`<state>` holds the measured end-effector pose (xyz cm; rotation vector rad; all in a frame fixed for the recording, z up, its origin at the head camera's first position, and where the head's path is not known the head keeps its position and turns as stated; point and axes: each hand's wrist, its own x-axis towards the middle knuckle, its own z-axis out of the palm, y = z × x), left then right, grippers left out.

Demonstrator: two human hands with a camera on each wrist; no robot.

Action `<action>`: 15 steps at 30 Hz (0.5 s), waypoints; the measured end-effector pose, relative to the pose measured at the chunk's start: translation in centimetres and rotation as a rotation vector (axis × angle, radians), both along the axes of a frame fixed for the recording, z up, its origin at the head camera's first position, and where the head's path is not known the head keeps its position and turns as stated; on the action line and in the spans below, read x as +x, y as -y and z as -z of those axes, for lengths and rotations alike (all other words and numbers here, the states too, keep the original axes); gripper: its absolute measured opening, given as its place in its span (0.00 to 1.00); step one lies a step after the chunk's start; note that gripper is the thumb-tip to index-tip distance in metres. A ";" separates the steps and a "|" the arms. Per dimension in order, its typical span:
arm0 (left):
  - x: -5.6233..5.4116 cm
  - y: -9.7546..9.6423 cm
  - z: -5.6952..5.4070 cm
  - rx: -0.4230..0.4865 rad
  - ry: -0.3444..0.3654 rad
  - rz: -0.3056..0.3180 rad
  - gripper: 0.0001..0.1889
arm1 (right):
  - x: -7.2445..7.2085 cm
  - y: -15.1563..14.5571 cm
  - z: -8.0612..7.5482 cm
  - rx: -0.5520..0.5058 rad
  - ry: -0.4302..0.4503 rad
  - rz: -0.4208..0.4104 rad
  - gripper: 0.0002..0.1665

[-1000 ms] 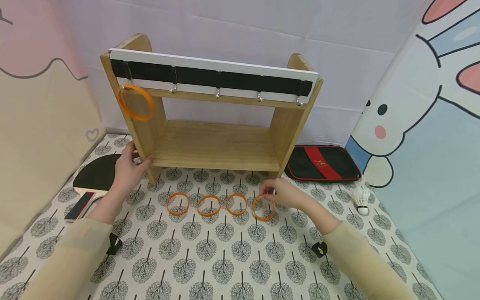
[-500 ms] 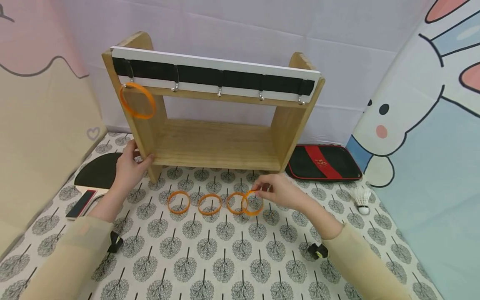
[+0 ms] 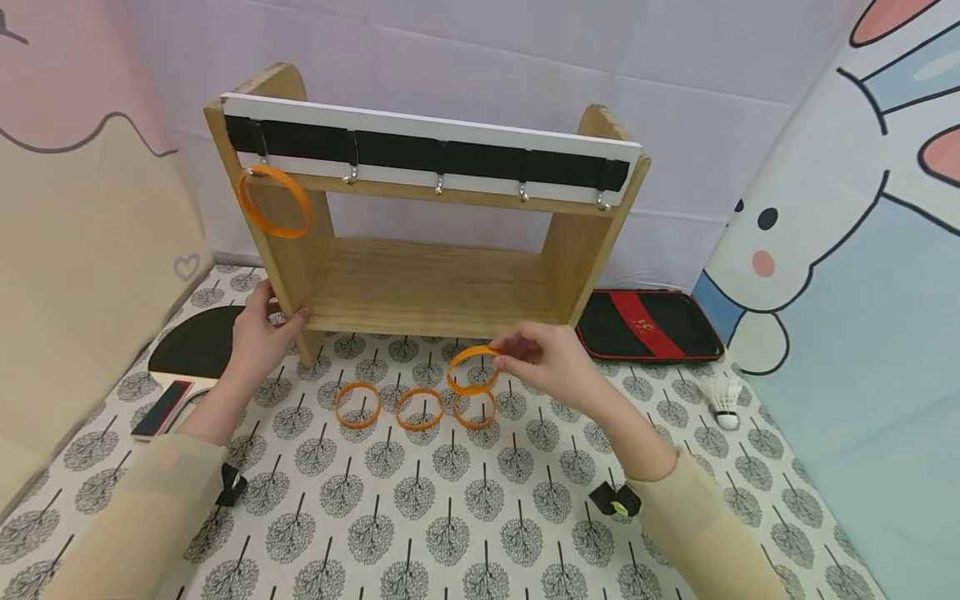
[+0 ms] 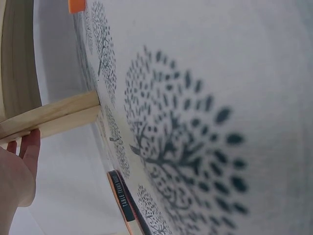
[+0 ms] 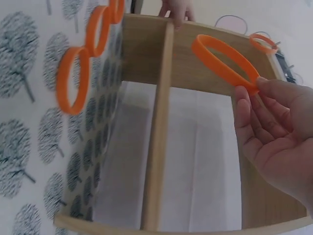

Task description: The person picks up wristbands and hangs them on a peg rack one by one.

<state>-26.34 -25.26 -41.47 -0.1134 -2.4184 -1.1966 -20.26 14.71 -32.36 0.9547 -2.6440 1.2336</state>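
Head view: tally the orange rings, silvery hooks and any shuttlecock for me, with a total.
Orange rings: 5 (3 on the tablecloth, 1 in the right hand, 1 hanging)
Silvery hooks: 5
Shuttlecock: 1
Total: 11

In front of me the tabletop wears a pale cloth printed with dark round-crowned trees. A wooden rack stands across its far part. On my side of the rack, three orange rings lie flat on the cloth in a row, near one another. To my left lies a table tennis paddle with a black face, partly covered from my view. Just beside the rack's right side is a black case with a red band; near that, a white shuttlecock lies cork towards me.
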 end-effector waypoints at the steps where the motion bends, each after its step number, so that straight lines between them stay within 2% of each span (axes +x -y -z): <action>1: 0.0 0.0 0.0 -0.002 0.000 -0.002 0.28 | 0.0 0.3 -0.3 -0.018 0.004 0.000 0.10; 15: -0.1 0.1 0.1 0.029 0.008 0.003 0.28 | -0.5 4.4 -3.7 -0.247 -0.073 -0.053 0.11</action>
